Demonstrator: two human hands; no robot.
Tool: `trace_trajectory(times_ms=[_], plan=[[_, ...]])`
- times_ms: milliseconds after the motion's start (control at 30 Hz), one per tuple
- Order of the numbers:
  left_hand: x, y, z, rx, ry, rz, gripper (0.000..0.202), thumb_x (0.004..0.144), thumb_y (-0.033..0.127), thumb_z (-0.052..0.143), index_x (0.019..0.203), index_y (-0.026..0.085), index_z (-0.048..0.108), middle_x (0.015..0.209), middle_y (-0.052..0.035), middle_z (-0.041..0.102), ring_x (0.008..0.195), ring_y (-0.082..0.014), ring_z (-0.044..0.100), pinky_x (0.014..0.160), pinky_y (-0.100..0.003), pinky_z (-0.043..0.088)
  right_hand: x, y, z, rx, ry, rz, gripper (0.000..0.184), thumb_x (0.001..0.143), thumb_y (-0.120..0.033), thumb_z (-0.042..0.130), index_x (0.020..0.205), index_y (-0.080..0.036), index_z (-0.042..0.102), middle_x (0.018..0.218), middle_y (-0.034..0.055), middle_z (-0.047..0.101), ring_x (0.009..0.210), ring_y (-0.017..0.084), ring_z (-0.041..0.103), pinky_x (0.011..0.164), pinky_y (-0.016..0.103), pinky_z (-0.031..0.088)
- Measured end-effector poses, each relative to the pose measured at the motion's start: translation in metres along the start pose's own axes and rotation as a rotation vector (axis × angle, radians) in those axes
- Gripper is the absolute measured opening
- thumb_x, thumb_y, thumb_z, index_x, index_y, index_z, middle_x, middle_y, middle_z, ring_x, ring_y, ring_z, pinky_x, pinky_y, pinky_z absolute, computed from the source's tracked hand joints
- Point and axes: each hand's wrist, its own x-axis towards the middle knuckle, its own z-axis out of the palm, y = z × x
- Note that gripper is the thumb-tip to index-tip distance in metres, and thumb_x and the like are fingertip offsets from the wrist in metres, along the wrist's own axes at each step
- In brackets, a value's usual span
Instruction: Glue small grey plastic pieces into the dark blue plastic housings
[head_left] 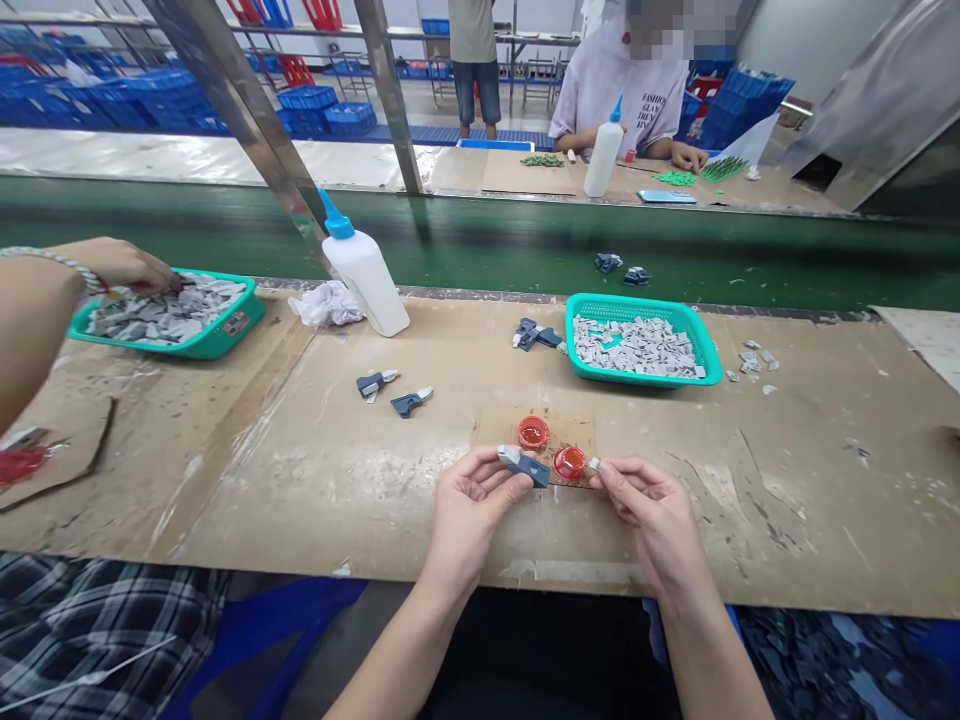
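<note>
Between the thumb and fingers of my left hand is a dark blue and grey plastic part, its grey end pointing up and left. My right hand pinches a small light grey plastic piece by the rim of a red cap with glossy liquid in it. Another red cap of the same kind stands just behind, both on a small stained cardboard piece. Beyond them sits a green basket full of small grey pieces. Two similar blue and grey parts lie to the left.
A white squeeze bottle with a blue nozzle stands near crumpled tissue. At left, a co-worker's hand reaches into another green basket. A green conveyor belt crosses behind, carrying two dark parts. Another person sits across it.
</note>
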Motion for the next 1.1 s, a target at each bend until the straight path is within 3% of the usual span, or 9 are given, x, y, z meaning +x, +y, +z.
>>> trace_trajectory(times_ms=[233, 367, 467, 567, 667, 767, 867, 967, 1100], plan=[[-0.008, 0.005, 0.015, -0.017, -0.082, 0.061, 0.024, 0.067, 0.010, 0.079, 0.088, 0.019, 0.072, 0.093, -0.0043, 0.076, 0.089, -0.0178, 0.072, 0.081, -0.024, 0.058, -0.022, -0.018, 0.017, -0.022, -0.175, -0.106, 0.010, 0.074, -0.030, 0.078, 0.077, -0.022, 0.073, 0.073, 0.0005, 0.073, 0.068, 0.013, 0.067, 0.069, 0.024, 0.052], [-0.011, 0.005, 0.015, -0.016, -0.093, 0.089, 0.025, 0.065, 0.007, 0.079, 0.086, 0.021, 0.075, 0.093, -0.0036, 0.077, 0.086, -0.0187, 0.072, 0.076, -0.024, 0.060, -0.021, -0.018, 0.021, -0.029, -0.230, -0.053, 0.015, 0.074, -0.032, 0.078, 0.077, -0.020, 0.069, 0.072, 0.0016, 0.073, 0.068, 0.014, 0.067, 0.068, 0.025, 0.052], [-0.014, 0.003, 0.013, 0.006, -0.113, 0.119, 0.025, 0.067, 0.006, 0.077, 0.085, 0.024, 0.077, 0.091, -0.0021, 0.077, 0.077, -0.0187, 0.073, 0.069, -0.025, 0.062, -0.021, -0.020, 0.019, -0.016, -0.325, 0.021, 0.022, 0.077, -0.034, 0.076, 0.088, -0.021, 0.063, 0.063, -0.0015, 0.069, 0.064, 0.011, 0.064, 0.064, 0.021, 0.048], [-0.017, 0.003, 0.012, 0.128, -0.160, 0.230, 0.025, 0.070, 0.006, 0.074, 0.086, 0.024, 0.077, 0.087, -0.0029, 0.077, 0.069, -0.0181, 0.073, 0.065, -0.027, 0.062, -0.023, -0.022, 0.017, -0.010, -0.460, 0.112, 0.028, 0.081, -0.037, 0.071, 0.098, -0.022, 0.055, 0.065, -0.0016, 0.069, 0.060, 0.010, 0.061, 0.055, 0.018, 0.043], [-0.017, 0.008, 0.010, 0.236, -0.205, 0.348, 0.023, 0.071, 0.007, 0.074, 0.087, 0.024, 0.078, 0.082, -0.0039, 0.077, 0.068, -0.0194, 0.073, 0.067, -0.030, 0.062, -0.024, -0.024, 0.018, 0.017, -0.497, 0.133, 0.029, 0.081, -0.038, 0.071, 0.093, -0.021, 0.052, 0.069, -0.0001, 0.070, 0.059, 0.010, 0.063, 0.052, 0.018, 0.043], [-0.012, 0.017, 0.007, 0.253, -0.208, 0.252, 0.023, 0.068, 0.010, 0.077, 0.087, 0.024, 0.078, 0.086, -0.0048, 0.076, 0.073, -0.0230, 0.073, 0.068, -0.034, 0.063, -0.024, -0.027, 0.025, 0.048, -0.469, 0.108, 0.031, 0.078, -0.039, 0.074, 0.086, -0.020, 0.051, 0.068, 0.0009, 0.071, 0.060, 0.012, 0.065, 0.054, 0.019, 0.044], [-0.005, 0.028, 0.002, 0.223, -0.232, 0.101, 0.037, 0.062, 0.011, 0.081, 0.096, 0.023, 0.076, 0.097, -0.0059, 0.075, 0.084, -0.0265, 0.073, 0.078, -0.038, 0.062, -0.020, -0.032, 0.034, 0.073, -0.428, 0.100, 0.031, 0.076, -0.040, 0.075, 0.084, -0.020, 0.052, 0.068, 0.0010, 0.072, 0.060, 0.013, 0.066, 0.056, 0.021, 0.046], [-0.002, 0.036, 0.000, 0.185, -0.217, 0.028, 0.039, 0.061, 0.013, 0.082, 0.099, 0.019, 0.075, 0.101, -0.0080, 0.074, 0.092, -0.0294, 0.071, 0.082, -0.040, 0.061, -0.014, -0.040, 0.041, 0.048, -0.458, 0.124, 0.030, 0.077, -0.040, 0.074, 0.084, -0.019, 0.053, 0.070, 0.0019, 0.073, 0.063, 0.014, 0.068, 0.057, 0.022, 0.047], [-0.003, 0.039, 0.002, 0.128, -0.154, -0.026, 0.042, 0.062, 0.016, 0.082, 0.103, 0.016, 0.072, 0.101, -0.0101, 0.074, 0.090, -0.0299, 0.071, 0.077, -0.038, 0.062, -0.007, -0.051, 0.048, -0.058, -0.527, 0.134, 0.028, 0.079, -0.041, 0.070, 0.081, -0.019, 0.053, 0.065, 0.0024, 0.073, 0.059, 0.014, 0.067, 0.046, 0.017, 0.036]])
